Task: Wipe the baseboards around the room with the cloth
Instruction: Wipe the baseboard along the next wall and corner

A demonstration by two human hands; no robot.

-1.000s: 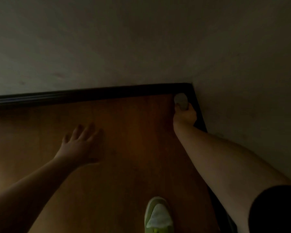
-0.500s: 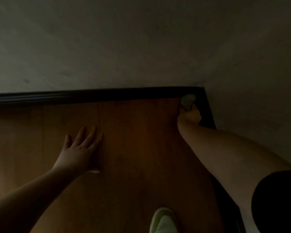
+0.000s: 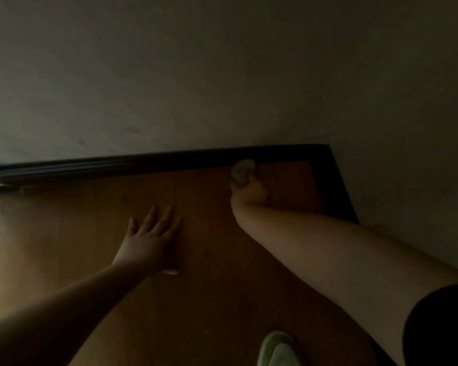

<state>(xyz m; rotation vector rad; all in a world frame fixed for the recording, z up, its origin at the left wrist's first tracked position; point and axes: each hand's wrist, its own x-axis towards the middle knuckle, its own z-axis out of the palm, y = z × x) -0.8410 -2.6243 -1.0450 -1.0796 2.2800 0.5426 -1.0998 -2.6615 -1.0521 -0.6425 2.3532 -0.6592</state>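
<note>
Bunching into a pale, rounded wad, the cloth [image 3: 242,169] sits pressed against the lower edge of the far baseboard [image 3: 148,163], a little way left of the room's corner. Its fabric looks soft and crumpled, grey-white in the dim light, and only the lump poking out past the fingers shows; the rest is buried in the grip. The right hand [image 3: 247,192] curls tightly around it, knuckles toward the camera, with the bare forearm stretching back to a dark short sleeve [image 3: 439,326] cut off at the frame's lower right. Two baseboards are visible: the far one, a long dark strip with a moulded, faintly glossy profile running leftward, and a second baseboard [image 3: 333,191] along the right wall, flat and nearly black, its lower stretch hidden behind the right arm. They meet at a square corner. The left hand [image 3: 151,241] lies flat on the wooden floor [image 3: 64,233], fingers straight and slightly spread, holding nothing. The floor is smooth reddish-brown board with a faint plank seam, lit brighter at the left edge. One light green shoe [image 3: 278,348] shows at the bottom, its heel cut off. The wall [image 3: 222,75] above is plain, matte and greyish. A small shape at the far left end of the baseboard is too dark to make out.
</note>
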